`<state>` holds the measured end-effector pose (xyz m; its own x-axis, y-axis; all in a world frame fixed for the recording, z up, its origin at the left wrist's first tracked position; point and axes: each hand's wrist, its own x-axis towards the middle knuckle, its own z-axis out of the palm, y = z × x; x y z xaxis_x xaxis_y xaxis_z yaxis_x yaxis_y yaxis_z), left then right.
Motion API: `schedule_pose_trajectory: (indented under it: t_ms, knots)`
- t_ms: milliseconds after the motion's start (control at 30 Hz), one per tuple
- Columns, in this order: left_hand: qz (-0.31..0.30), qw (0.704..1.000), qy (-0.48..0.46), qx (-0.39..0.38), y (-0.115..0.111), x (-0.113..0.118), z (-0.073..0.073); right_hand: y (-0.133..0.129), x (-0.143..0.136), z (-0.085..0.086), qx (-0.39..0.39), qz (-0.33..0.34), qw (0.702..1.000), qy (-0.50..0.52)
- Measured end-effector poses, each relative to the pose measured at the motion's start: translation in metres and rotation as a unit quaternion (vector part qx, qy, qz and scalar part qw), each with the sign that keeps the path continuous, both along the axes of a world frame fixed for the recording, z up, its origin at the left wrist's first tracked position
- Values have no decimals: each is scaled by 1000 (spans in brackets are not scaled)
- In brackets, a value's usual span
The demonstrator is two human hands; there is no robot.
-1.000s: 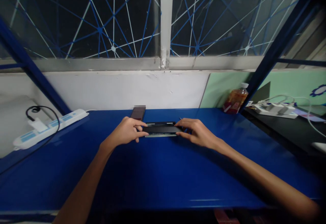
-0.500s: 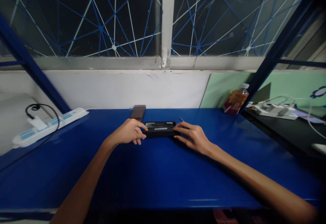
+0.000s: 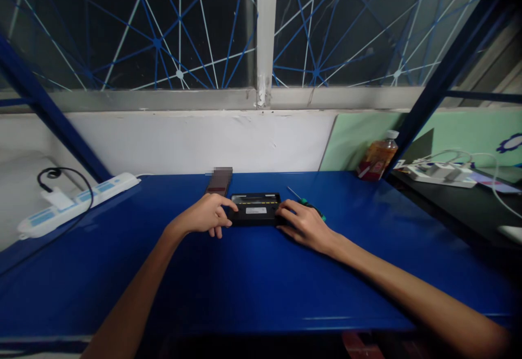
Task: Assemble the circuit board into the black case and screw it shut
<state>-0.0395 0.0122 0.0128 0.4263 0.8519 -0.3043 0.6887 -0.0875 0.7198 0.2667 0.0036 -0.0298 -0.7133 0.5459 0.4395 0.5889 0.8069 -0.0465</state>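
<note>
A flat black device (image 3: 256, 218) with a pale label and a long window or slot along its far side lies on the blue table (image 3: 253, 283). My left hand (image 3: 207, 215) grips its left end between thumb and index finger, the other fingers loosely curled. At the right end, the fingers of my right hand (image 3: 304, 224) hold its edge. A screwdriver (image 3: 304, 202) with a green and black handle lies just beyond my right hand, partly hidden by it. Behind my left hand rests a dark, flat object (image 3: 220, 181), partly blurred out.
On the left lies a white power strip (image 3: 85, 201) with a black cable plugged in. A bottle of orange-brown drink (image 3: 377, 158) stands at the back right. Further right, another power strip (image 3: 442, 175) with white cables sits on a black surface.
The black device now shows more of its labelled face and a row of yellow marks. My right hand has moved slightly down and left, uncovering the screwdriver's handle.
</note>
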Motion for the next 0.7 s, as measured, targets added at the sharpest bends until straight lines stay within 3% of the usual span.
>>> schedule_pose_trajectory:
  t_ms: [133,300,467,700]
  knots:
    - [-7,1000,19,19,1,-2,0,1,1,0,-27,10,1000,3]
    - [-22,983,94,154,2,-6,8,3,3,1,-56,18,998,15]
    - [-14,963,146,226,2,-7,13,5,4,2,-57,25,998,9]
    - [-74,941,159,289,1,8,7,6,3,2,-37,26,999,-11]
